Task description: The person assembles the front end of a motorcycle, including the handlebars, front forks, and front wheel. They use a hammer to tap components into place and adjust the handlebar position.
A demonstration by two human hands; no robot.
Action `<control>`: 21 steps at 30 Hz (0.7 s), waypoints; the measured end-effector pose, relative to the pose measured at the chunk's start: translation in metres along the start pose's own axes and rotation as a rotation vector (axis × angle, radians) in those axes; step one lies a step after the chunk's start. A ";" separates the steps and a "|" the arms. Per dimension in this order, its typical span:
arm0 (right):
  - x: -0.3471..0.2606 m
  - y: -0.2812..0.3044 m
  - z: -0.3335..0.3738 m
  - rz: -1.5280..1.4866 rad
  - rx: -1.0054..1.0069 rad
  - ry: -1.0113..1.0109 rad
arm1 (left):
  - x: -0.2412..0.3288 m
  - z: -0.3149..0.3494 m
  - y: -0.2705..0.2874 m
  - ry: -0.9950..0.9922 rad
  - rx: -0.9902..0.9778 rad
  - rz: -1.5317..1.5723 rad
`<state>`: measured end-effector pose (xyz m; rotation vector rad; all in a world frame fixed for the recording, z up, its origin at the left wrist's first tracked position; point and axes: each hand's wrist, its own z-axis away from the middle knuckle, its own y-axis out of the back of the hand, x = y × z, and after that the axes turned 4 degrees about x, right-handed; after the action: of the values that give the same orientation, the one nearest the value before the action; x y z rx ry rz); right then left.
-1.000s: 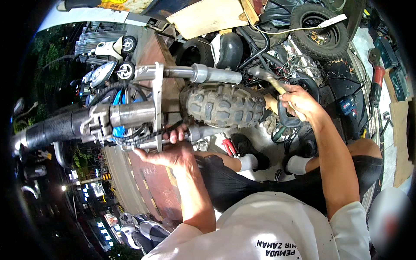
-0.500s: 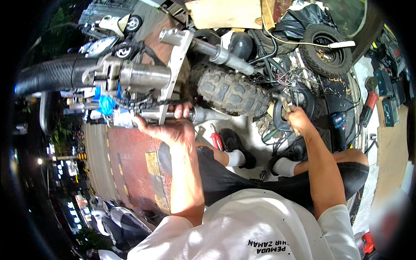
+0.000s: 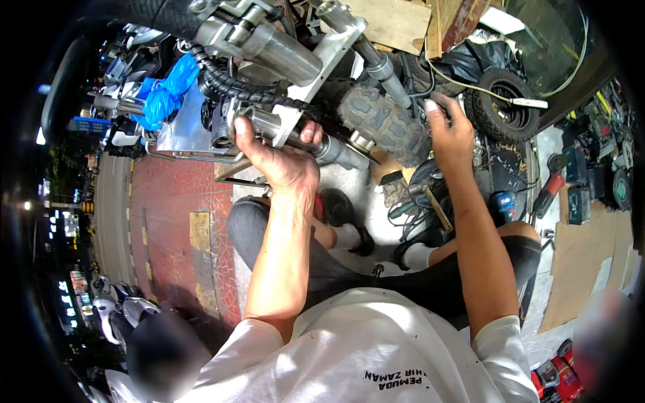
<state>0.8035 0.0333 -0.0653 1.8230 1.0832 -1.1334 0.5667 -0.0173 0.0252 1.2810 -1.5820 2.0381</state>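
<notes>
A knobbly-tyred wheel [image 3: 383,121] stands ahead of me, with a metal fork assembly beside it: a flat clamp plate [image 3: 329,64] joins several tubes. My left hand [image 3: 289,158] is closed round the lower fork tube [image 3: 265,124] at the plate, thumb on the near side, fingertips on the far side. By the tyre's right side, near the end of the upper fork leg [image 3: 390,77], is my right hand [image 3: 451,134]. Its thumb and forefinger are apart and I see nothing held in it. A hammer-like tool with a wooden handle [image 3: 439,209] lies below that hand, near my right foot.
A blue plastic bag [image 3: 168,91] and black spiral-wrapped cables [image 3: 248,94] hang left of the fork. At the right are a loose tyre [image 3: 500,107], a red-and-black power tool [image 3: 552,185] and cardboard [image 3: 584,262]. Wooden boards [image 3: 390,23] lie at the back.
My right hand has let go of the wooden-handled tool and moved up toward the fork leg. The fork has shifted up and right in view, with my left hand still on its tube.
</notes>
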 end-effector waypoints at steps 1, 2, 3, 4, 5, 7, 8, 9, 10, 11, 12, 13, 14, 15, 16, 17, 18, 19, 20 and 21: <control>-0.038 -0.003 0.002 0.099 0.004 0.209 | 0.002 0.001 0.002 -0.005 -0.014 -0.016; -0.060 -0.006 0.007 0.154 -0.007 0.393 | 0.003 0.001 0.002 -0.010 -0.032 -0.029; -0.080 -0.008 0.014 0.026 -0.162 0.436 | 0.003 -0.001 0.005 -0.010 -0.054 -0.024; -0.088 -0.016 0.029 -0.031 -0.256 0.419 | 0.002 0.000 0.004 0.008 -0.069 -0.017; -0.092 -0.023 0.046 -0.056 -0.359 0.368 | 0.003 0.002 0.004 0.022 -0.078 -0.002; -0.086 -0.035 0.079 0.070 -0.412 0.360 | 0.002 0.004 0.006 0.063 -0.061 0.045; -0.084 -0.036 0.089 0.038 -0.396 0.404 | 0.005 0.004 0.009 0.062 -0.096 0.046; -0.071 -0.035 0.105 0.040 -0.356 0.319 | 0.002 0.004 0.010 0.073 -0.088 0.060; -0.053 -0.036 0.123 0.035 -0.319 0.234 | 0.002 0.005 0.011 0.078 -0.074 0.070; -0.034 -0.041 0.140 -0.026 -0.271 0.046 | 0.002 0.006 0.011 0.087 -0.061 0.096; -0.017 -0.045 0.150 -0.082 -0.216 -0.146 | 0.004 0.007 0.009 0.114 -0.059 0.097; -0.008 -0.047 0.148 -0.083 -0.295 -0.376 | 0.002 0.008 0.009 0.111 -0.035 0.091; 0.008 -0.048 0.134 -0.151 -0.488 -0.683 | 0.003 0.008 0.007 0.109 -0.021 0.075; 0.021 -0.051 0.126 -0.275 -0.551 -0.930 | 0.004 0.009 0.006 0.095 -0.033 0.082; 0.023 -0.056 0.117 -0.406 -0.606 -1.171 | 0.004 0.007 0.006 0.090 -0.059 0.096; 0.019 -0.059 0.110 -0.446 -0.703 -1.195 | 0.004 0.008 0.006 0.110 -0.046 0.093; 0.023 -0.063 0.112 -0.562 -0.721 -1.141 | 0.005 0.010 0.006 0.130 -0.033 0.089; 0.032 -0.069 0.120 -0.670 -0.745 -1.082 | 0.006 0.008 0.008 0.126 -0.075 0.084; 0.031 -0.074 0.123 -0.779 -0.774 -1.025 | 0.006 0.006 0.011 0.112 -0.103 0.077; 0.031 -0.074 0.121 -0.773 -0.778 -1.013 | 0.006 0.006 0.014 0.135 -0.093 0.081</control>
<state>0.7053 -0.0361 -0.1472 0.0971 1.2919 -1.4809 0.5571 -0.0295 0.0210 1.0407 -1.6699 2.0248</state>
